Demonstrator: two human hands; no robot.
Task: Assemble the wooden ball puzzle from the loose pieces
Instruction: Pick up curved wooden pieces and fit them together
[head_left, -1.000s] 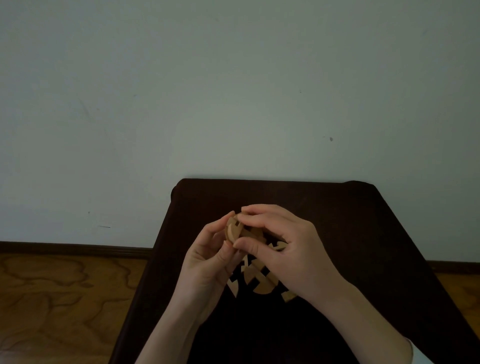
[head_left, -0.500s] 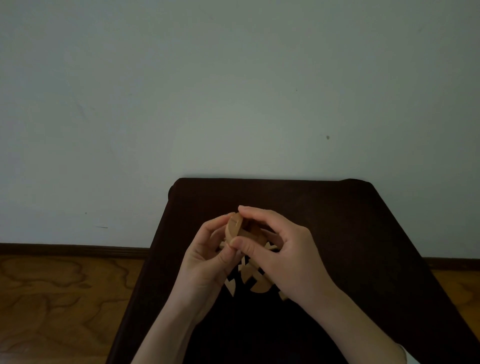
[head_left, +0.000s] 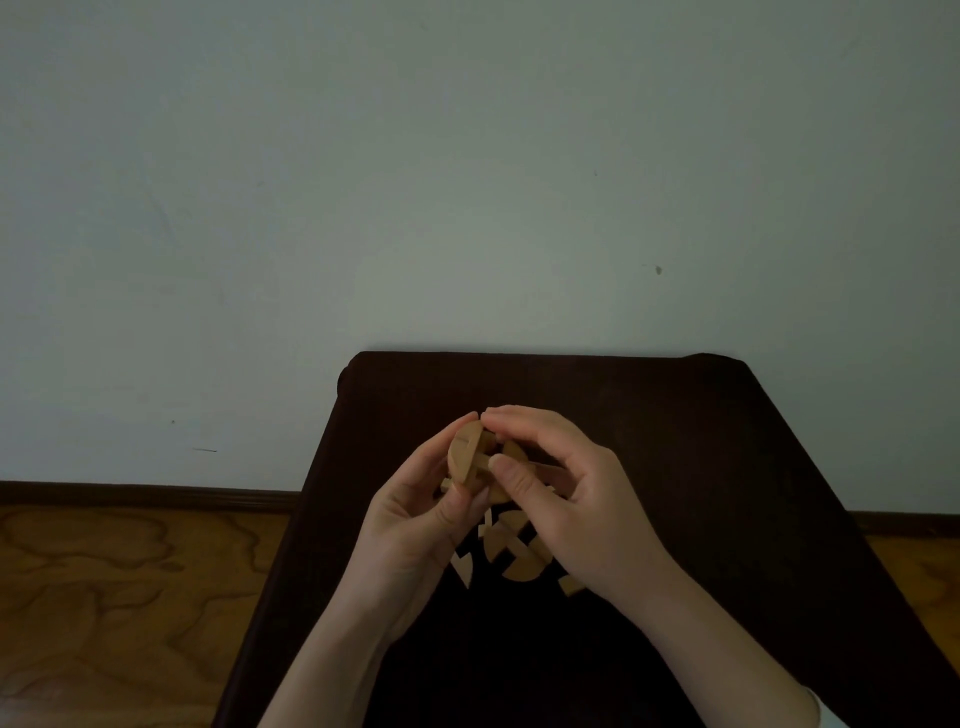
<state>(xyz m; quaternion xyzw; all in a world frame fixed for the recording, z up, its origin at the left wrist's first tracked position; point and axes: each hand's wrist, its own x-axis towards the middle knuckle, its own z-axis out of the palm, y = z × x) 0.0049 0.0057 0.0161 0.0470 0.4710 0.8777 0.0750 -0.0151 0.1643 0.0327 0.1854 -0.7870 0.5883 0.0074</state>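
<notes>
A partly built wooden ball puzzle (head_left: 469, 457), made of pale rounded slotted pieces, is held above the dark table (head_left: 675, 467). My left hand (head_left: 415, 525) grips it from the left and below. My right hand (head_left: 566, 499) pinches it from the right, forefinger over its top and thumb on its near side. Several loose wooden pieces (head_left: 514, 556) lie on the table just under my hands, partly hidden by my right palm. One small wedge (head_left: 462, 569) lies apart at the left.
The dark table stands against a pale wall (head_left: 467, 182). Wooden floor (head_left: 130, 597) shows on the left and at the far right, well below the tabletop edges.
Both hands have kept hold of the puzzle and turned it slightly; a round slotted face now shows toward me. My right thumb has shifted onto its near side.
</notes>
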